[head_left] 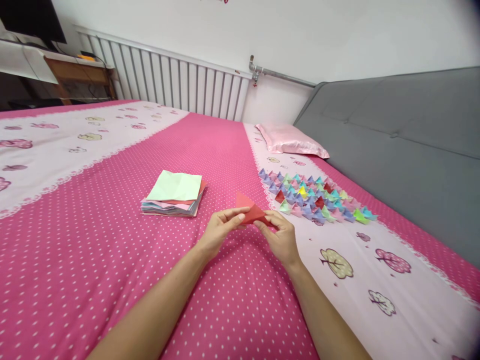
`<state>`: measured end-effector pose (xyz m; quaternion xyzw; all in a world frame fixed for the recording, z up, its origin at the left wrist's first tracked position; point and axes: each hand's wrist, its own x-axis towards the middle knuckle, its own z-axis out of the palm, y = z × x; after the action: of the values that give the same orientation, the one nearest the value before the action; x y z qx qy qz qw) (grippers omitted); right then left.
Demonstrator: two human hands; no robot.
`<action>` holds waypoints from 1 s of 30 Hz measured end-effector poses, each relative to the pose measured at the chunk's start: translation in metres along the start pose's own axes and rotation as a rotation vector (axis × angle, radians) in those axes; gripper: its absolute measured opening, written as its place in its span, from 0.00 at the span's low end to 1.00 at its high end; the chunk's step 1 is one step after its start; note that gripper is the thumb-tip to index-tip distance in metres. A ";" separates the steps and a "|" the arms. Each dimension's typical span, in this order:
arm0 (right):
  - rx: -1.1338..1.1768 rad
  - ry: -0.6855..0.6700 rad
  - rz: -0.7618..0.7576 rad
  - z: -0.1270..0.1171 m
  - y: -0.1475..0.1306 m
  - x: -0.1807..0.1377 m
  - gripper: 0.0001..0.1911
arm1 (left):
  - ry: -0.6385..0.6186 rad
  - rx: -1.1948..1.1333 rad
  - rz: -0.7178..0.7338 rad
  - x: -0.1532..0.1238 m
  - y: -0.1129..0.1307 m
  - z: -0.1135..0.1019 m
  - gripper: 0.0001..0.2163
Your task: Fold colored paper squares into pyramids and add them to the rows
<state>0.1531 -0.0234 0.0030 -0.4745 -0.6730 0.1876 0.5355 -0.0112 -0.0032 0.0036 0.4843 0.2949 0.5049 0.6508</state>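
Note:
A folded piece of red paper (250, 211), roughly triangular with its tip pointing up, is held between both hands above the pink bed. My left hand (221, 227) pinches its left side between thumb and fingers. At the right lower corner, my right hand (280, 235) grips it the same way. Left of the hands lies a stack of paper sheets (174, 192), pale green on top with red, pink and grey edges beneath. To the right, many small folded paper boats (309, 200) in several colours stand in close rows.
The polka-dot bedspread (112, 260) spreads under everything. A pink pillow (290, 139) lies by the grey padded headboard (405, 125) on the right. Along the back wall runs a white radiator (168, 70) with a pipe. A desk (75, 72) with a monitor (32, 20) stands far left.

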 end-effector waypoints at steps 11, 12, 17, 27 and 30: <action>0.314 0.197 0.273 0.009 -0.002 -0.003 0.22 | 0.027 0.048 0.038 0.001 -0.007 0.004 0.24; 0.341 0.196 0.287 0.009 -0.003 -0.003 0.23 | 0.037 0.051 0.046 0.001 -0.005 0.004 0.28; 0.334 0.271 0.271 0.011 -0.006 -0.003 0.21 | 0.137 0.076 0.006 0.000 -0.002 0.006 0.42; 0.534 0.105 0.336 0.015 -0.005 -0.003 0.14 | 0.029 0.088 -0.051 0.001 -0.008 0.003 0.13; 0.520 0.037 0.305 0.018 -0.006 -0.005 0.09 | 0.012 0.101 -0.036 0.001 -0.007 0.002 0.12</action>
<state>0.1345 -0.0262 -0.0017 -0.4203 -0.5134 0.4231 0.6170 -0.0061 -0.0031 -0.0023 0.5082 0.3326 0.4805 0.6326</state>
